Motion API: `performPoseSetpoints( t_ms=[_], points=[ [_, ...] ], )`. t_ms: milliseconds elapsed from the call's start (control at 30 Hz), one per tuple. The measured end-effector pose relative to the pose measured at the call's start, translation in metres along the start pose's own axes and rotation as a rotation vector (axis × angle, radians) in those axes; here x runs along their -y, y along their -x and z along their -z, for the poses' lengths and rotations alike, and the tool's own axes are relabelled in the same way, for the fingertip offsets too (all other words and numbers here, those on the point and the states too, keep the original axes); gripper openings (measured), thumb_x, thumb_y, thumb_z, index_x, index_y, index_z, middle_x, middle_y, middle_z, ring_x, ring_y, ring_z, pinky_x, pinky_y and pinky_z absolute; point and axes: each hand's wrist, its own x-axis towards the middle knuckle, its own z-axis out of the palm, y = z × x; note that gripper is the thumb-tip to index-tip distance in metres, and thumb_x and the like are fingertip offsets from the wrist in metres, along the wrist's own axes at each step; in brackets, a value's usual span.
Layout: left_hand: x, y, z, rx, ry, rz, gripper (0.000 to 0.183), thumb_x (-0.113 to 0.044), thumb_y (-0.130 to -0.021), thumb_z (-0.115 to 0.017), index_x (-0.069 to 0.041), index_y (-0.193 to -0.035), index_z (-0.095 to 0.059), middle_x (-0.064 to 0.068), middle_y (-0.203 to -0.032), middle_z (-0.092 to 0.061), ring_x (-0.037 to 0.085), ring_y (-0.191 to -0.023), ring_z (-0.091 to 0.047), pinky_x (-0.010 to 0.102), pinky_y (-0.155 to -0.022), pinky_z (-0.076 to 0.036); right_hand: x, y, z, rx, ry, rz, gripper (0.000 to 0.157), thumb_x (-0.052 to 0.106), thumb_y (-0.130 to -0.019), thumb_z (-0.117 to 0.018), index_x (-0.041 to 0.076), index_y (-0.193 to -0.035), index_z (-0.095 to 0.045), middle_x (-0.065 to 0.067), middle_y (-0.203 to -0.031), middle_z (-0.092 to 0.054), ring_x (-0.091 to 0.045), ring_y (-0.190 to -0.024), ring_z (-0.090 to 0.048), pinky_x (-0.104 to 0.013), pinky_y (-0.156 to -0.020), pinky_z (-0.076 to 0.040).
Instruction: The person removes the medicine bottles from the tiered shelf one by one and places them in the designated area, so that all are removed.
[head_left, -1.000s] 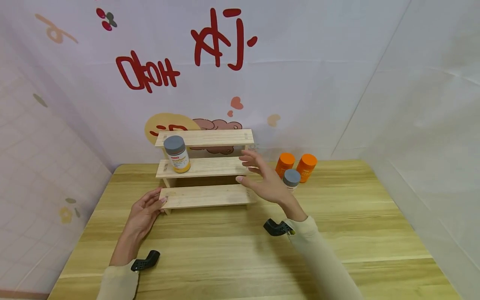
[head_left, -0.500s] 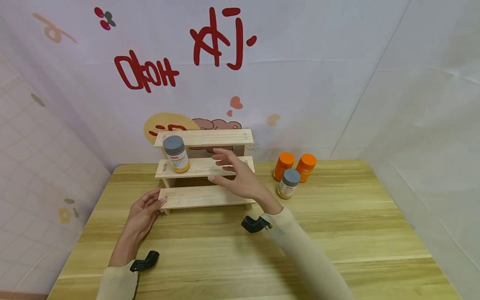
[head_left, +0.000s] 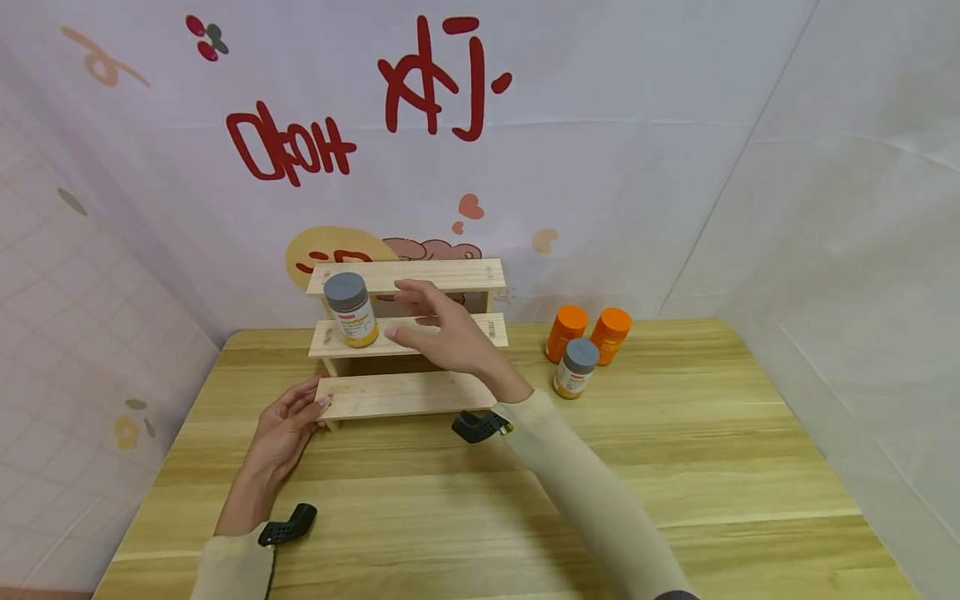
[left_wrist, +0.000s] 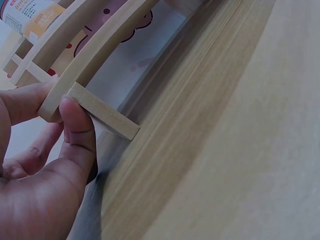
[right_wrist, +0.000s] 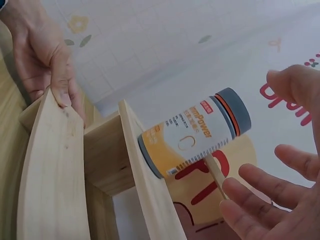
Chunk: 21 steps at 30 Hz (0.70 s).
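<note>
A three-tier wooden shelf (head_left: 397, 395) stands at the back of the table. On the left of its middle tier is an upright supplement bottle (head_left: 352, 312) with a grey cap and a white-and-yellow label. My left hand (head_left: 283, 427) grips the left end of the lowest tier; in the left wrist view the thumb (left_wrist: 77, 120) presses the board's edge near its leg. Just right of the bottle, my right hand (head_left: 442, 333) hovers over the middle tier, fingers spread and holding nothing. A gap shows between its fingers (right_wrist: 255, 175) and the bottle (right_wrist: 192, 135) in the right wrist view.
Right of the shelf, two orange bottles (head_left: 566, 333) stand side by side on the wooden table (head_left: 675, 467). Another grey-capped bottle (head_left: 577, 368) stands in front of them. A printed white backdrop (head_left: 600, 167) rises behind the shelf.
My right hand has moved left across the shelf, from its right end to beside the bottle on the middle tier. The left hand keeps its grip, and the bottles have not moved.
</note>
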Motion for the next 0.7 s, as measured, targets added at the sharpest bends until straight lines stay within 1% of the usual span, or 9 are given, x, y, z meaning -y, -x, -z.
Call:
performPoseSetpoints(
  t_ms=[100,200,300,433,533,700],
  points=[
    [0.000,0.000,0.000,-0.002,0.003,-0.003,0.064,-0.007,-0.102,-0.064,0.003,-0.156,-0.032,-0.010,-0.112,-0.061,0.002,-0.094,-0.061,0.018,-0.073,-0.054,0.001,-0.009,-0.005,-0.010,-0.017,0.007,0.067,0.037,-0.097,-0.072,0.027,-0.155,-0.041,-0.004,-0.149,-0.055,-0.024,-0.137,-0.055,-0.041,-0.114,-0.047],
    [0.000,0.001,0.000,-0.001,0.004,-0.003,0.066,-0.007,-0.102,-0.064,0.004,-0.157,-0.030,-0.010,-0.112,-0.061,0.002,-0.094,-0.061,0.018,-0.073,-0.054,0.002,-0.017,-0.011,-0.017,-0.052,0.015,0.066,0.034,-0.097,-0.073,0.024,-0.154,-0.043,-0.003,-0.146,-0.057,-0.021,-0.134,-0.057,-0.038,-0.112,-0.048],
    [0.001,0.001,0.000,-0.003,0.002,-0.004,0.065,-0.008,-0.102,-0.064,0.004,-0.156,-0.031,-0.011,-0.113,-0.062,0.002,-0.095,-0.061,0.019,-0.073,-0.054,0.004,-0.026,-0.017,-0.021,-0.081,0.020,0.066,0.033,-0.096,-0.074,0.020,-0.154,-0.044,-0.006,-0.146,-0.057,-0.022,-0.133,-0.058,-0.036,-0.111,-0.050],
    [0.001,0.001,0.000,-0.007,0.003,-0.001,0.064,-0.009,-0.101,-0.065,0.000,-0.156,-0.035,-0.010,-0.114,-0.059,0.002,-0.095,-0.060,0.019,-0.074,-0.054,0.003,-0.034,-0.024,-0.048,-0.074,0.030,0.068,0.034,-0.096,-0.074,0.017,-0.154,-0.044,-0.010,-0.147,-0.057,-0.026,-0.133,-0.058,-0.032,-0.107,-0.052],
    [0.001,0.000,0.000,-0.006,0.007,0.000,0.064,-0.009,-0.101,-0.066,-0.001,-0.156,-0.036,-0.009,-0.114,-0.058,0.002,-0.095,-0.059,0.019,-0.074,-0.055,0.003,-0.038,-0.029,-0.072,-0.056,0.028,0.069,0.036,-0.094,-0.076,0.018,-0.153,-0.045,-0.008,-0.144,-0.060,-0.024,-0.130,-0.060,-0.030,-0.105,-0.053],
    [0.002,0.000,0.000,0.003,0.014,-0.004,0.064,-0.008,-0.101,-0.065,0.001,-0.156,-0.034,-0.011,-0.113,-0.061,0.002,-0.096,-0.061,0.019,-0.074,-0.055,0.003,-0.046,-0.038,-0.091,-0.041,-0.003,0.071,0.041,-0.091,-0.078,0.021,-0.152,-0.047,-0.004,-0.140,-0.062,-0.019,-0.126,-0.064,-0.029,-0.101,-0.055]
  ],
)
